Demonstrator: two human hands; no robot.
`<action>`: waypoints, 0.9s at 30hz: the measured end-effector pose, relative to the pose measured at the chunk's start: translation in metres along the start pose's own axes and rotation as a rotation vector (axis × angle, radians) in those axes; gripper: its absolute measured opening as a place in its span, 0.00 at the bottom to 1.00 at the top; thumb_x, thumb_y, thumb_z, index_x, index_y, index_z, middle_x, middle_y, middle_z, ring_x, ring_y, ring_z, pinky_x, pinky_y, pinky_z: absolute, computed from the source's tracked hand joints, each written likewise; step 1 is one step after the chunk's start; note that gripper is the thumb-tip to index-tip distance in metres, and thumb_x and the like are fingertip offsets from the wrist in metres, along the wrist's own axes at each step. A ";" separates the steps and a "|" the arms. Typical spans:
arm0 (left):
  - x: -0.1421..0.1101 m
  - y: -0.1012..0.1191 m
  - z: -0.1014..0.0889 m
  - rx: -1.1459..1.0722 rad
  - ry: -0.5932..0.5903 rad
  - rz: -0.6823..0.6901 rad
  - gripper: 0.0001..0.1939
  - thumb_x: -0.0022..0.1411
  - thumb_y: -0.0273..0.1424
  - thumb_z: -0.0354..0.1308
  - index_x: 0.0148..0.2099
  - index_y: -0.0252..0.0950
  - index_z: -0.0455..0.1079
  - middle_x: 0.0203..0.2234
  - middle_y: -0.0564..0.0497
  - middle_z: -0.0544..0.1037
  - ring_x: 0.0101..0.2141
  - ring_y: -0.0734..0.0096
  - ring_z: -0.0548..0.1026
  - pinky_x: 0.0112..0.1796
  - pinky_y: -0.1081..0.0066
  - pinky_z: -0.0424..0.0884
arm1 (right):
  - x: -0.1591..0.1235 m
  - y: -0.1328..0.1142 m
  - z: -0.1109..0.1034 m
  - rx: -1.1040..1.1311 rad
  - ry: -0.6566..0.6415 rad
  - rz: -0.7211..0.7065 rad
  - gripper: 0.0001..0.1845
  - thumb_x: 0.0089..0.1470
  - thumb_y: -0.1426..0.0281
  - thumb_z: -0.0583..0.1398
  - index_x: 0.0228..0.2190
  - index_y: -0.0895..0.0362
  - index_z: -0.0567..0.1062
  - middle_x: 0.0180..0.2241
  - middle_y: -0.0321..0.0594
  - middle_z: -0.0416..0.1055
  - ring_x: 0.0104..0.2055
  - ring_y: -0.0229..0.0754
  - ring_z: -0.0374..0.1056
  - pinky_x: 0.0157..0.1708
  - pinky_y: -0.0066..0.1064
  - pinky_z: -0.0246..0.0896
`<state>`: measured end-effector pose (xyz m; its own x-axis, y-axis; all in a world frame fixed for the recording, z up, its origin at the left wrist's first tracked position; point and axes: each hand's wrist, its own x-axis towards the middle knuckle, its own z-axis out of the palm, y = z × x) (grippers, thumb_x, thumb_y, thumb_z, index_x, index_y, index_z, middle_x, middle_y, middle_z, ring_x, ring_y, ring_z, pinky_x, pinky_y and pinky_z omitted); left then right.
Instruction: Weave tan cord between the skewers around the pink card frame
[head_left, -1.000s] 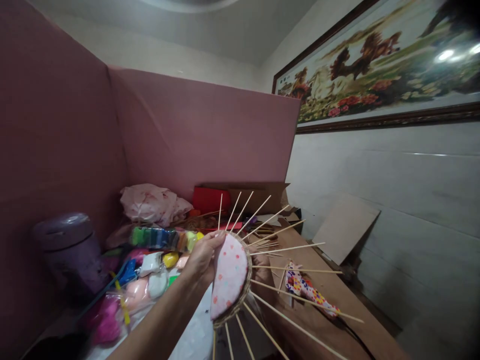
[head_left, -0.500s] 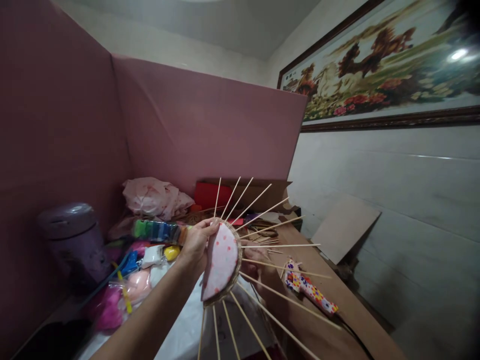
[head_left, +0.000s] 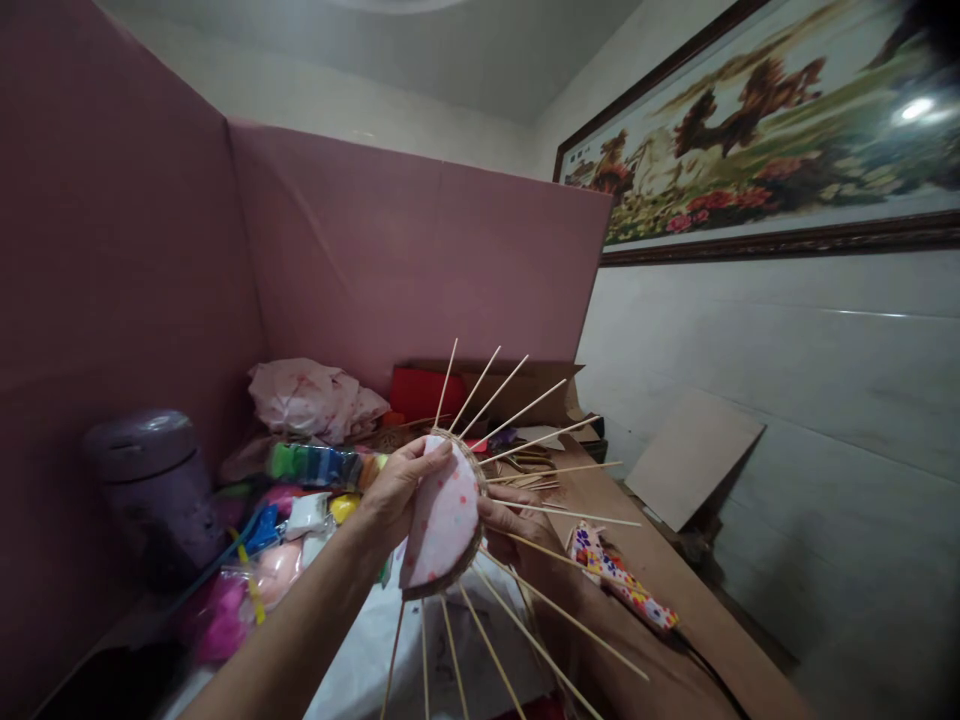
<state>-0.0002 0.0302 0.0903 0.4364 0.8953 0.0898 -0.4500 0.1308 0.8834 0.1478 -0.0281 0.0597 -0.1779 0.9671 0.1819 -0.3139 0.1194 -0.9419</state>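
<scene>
A half-round piece covered in white polka-dot fabric (head_left: 444, 515) is held up between my two hands, tilted. Twine-like trim runs along its curved edge, and several thin wooden sticks (head_left: 525, 415) fan out from it. My left hand (head_left: 401, 485) grips the upper straight side, thumb on the fabric. My right hand (head_left: 517, 520) pinches the curved edge, its thumb or finger over the rim between two sticks; the rest of its fingers are partly hidden behind the sticks. Right of it lies a flower-patterned hot glue gun (head_left: 619, 580) with a black cord.
Bagged colourful clay (head_left: 281, 570) and a lidded lilac container (head_left: 154, 490) stand on the left. A bundled pink cloth (head_left: 315, 400) and red sheet (head_left: 427, 395) sit at the back, before a pink partition (head_left: 420, 260). Loose sticks and scissors (head_left: 532, 463) lie on the brown tabletop (head_left: 720, 640).
The half-round piece has turned slightly clockwise with its sticks. My right hand, formerly mostly behind the sticks, has come onto the curved rim at the front. My left hand keeps its grip.
</scene>
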 end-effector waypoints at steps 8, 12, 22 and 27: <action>-0.011 0.006 0.013 0.168 0.001 0.006 0.17 0.44 0.35 0.64 0.35 0.33 0.66 0.23 0.51 0.74 0.20 0.75 0.71 0.22 0.76 0.66 | 0.001 -0.008 -0.003 -0.030 -0.095 -0.044 0.18 0.40 0.58 0.63 0.27 0.62 0.74 0.11 0.27 0.47 0.13 0.27 0.41 0.14 0.26 0.34; -0.014 0.009 0.017 0.176 0.000 0.021 0.17 0.43 0.35 0.64 0.33 0.32 0.66 0.22 0.51 0.74 0.20 0.76 0.70 0.22 0.77 0.65 | 0.001 -0.008 -0.007 -0.029 -0.121 -0.034 0.21 0.38 0.58 0.64 0.30 0.62 0.75 0.12 0.27 0.49 0.14 0.27 0.40 0.14 0.25 0.35; -0.018 0.016 0.020 0.079 -0.052 0.028 0.23 0.38 0.29 0.66 0.39 0.36 0.67 0.21 0.54 0.73 0.19 0.76 0.69 0.24 0.75 0.67 | 0.007 -0.008 -0.024 0.014 -0.108 -0.033 0.15 0.42 0.61 0.62 0.27 0.62 0.74 0.11 0.25 0.46 0.12 0.25 0.37 0.12 0.23 0.31; -0.023 0.019 0.027 0.054 -0.090 0.039 0.21 0.36 0.29 0.67 0.37 0.35 0.68 0.30 0.49 0.75 0.25 0.70 0.72 0.28 0.71 0.68 | 0.011 -0.011 -0.034 0.048 0.004 -0.117 0.08 0.44 0.66 0.61 0.25 0.60 0.73 0.12 0.25 0.46 0.13 0.25 0.37 0.12 0.22 0.31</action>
<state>0.0023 0.0008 0.1175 0.4890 0.8568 0.1637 -0.4269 0.0714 0.9015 0.1810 -0.0117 0.0629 -0.1343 0.9480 0.2884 -0.3769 0.2202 -0.8997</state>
